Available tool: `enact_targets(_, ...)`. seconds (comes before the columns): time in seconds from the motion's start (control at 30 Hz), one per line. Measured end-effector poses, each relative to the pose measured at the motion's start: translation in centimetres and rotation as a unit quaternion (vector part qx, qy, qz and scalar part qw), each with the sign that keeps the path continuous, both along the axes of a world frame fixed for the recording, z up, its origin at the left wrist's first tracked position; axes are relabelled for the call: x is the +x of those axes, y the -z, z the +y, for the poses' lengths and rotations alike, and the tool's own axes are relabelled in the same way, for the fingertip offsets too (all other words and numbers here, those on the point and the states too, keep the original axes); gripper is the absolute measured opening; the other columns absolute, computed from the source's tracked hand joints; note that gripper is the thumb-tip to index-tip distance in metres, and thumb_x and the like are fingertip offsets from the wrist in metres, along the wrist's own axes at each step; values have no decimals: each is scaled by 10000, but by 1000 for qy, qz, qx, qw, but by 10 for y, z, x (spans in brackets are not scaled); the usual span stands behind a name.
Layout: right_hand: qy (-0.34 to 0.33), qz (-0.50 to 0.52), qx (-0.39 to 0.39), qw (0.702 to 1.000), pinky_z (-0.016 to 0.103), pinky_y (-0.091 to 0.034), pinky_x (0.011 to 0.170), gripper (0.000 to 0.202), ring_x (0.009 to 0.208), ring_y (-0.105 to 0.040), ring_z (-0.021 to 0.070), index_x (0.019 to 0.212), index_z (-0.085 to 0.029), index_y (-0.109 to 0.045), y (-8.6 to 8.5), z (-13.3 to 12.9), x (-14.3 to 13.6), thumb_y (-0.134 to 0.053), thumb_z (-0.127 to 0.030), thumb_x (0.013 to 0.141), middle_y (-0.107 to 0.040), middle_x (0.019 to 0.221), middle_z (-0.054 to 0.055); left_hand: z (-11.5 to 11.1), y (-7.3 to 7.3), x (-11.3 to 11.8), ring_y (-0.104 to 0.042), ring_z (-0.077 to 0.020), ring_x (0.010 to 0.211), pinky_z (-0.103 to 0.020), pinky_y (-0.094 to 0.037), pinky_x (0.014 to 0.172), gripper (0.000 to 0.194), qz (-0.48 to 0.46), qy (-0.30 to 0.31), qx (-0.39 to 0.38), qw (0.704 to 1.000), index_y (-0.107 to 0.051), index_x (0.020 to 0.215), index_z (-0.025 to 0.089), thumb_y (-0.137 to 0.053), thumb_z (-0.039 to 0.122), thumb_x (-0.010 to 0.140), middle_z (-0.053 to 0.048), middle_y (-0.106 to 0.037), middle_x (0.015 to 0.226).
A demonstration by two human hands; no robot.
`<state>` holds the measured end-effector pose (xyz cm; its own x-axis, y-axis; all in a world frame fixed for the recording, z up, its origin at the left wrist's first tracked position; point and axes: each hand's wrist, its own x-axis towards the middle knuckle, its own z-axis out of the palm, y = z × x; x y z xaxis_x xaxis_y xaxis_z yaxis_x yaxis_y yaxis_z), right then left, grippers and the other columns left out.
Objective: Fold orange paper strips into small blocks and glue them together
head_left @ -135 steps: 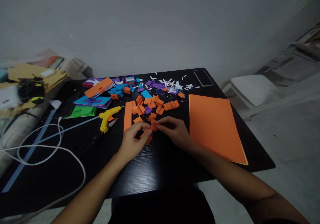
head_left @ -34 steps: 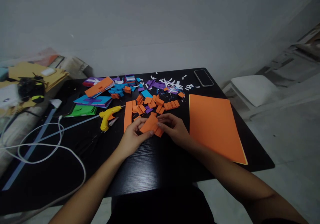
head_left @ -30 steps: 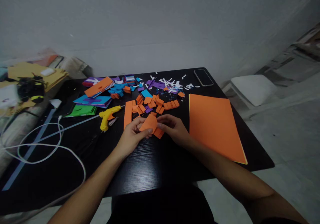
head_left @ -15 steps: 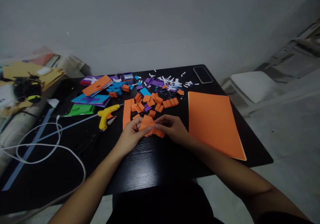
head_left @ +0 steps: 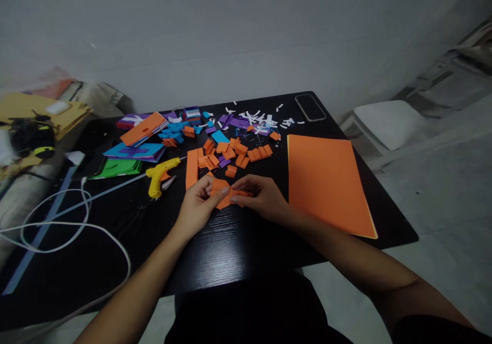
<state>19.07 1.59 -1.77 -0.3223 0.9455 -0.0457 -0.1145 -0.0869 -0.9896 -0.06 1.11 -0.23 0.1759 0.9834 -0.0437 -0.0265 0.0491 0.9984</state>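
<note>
Between my two hands is a folded piece of orange paper, held above the black table. My left hand pinches its left side, thumb on top. At its right side my right hand closes thumb and fingers on the paper, covering part of it. Just beyond my hands lie several small folded orange pieces. A long orange paper strip rests beside my left hand, and a yellow glue gun lies farther left.
A stack of orange sheets lies on the right, with a phone behind it. White and purple scraps are scattered at the back. Folded coloured papers, a white cable and scissors occupy the left.
The orange paper has turned slightly between my hands, and its right part now looks flatter and narrower. Both hands keep hold of it. The whole view has shifted a little.
</note>
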Motion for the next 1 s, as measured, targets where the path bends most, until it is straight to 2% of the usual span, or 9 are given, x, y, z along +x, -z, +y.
enact_targets(0.17,-7,13,-21,1000,321,-577,829,258,834,-731,173,903,-201,-761,1,0,0,-886,-314,708,-774,896,11,-1,-2,0,-552,-106,613,-212,-429,575,355,41,-15,30,999,-604,730,167,-822,440,798,16,-629,687)
enact_targets(0.33,3,-13,3,1000,327,-570,841,217,860,-730,183,902,-204,-779,-2,1,1,-864,-320,740,-783,903,16,0,-3,0,-578,-119,594,-224,-458,562,352,60,-28,29,997,-641,726,170,-847,455,757,2,-676,695)
enact_targets(0.43,15,-43,26,999,325,-562,843,204,869,-729,187,907,-200,-789,-4,2,3,-859,-307,749,-791,909,21,1,-3,-1,-548,-109,555,-221,-453,544,350,70,-38,32,996,-654,700,170,-868,444,727,17,-656,644)
enact_targets(0.8,23,-44,23,999,343,-573,835,224,858,-735,199,903,-205,-794,-2,2,3,-865,-349,748,-799,911,31,1,-1,-1,-505,-102,539,-218,-395,517,311,73,-53,16,996,-690,702,163,-872,414,729,30,-612,596)
enact_targets(1.0,19,-43,14,999,335,-574,829,207,844,-733,190,881,-193,-790,-5,2,4,-864,-332,746,-795,890,30,1,-1,0,-511,-102,543,-226,-426,538,317,53,-45,10,998,-684,718,166,-872,420,728,30,-615,609)
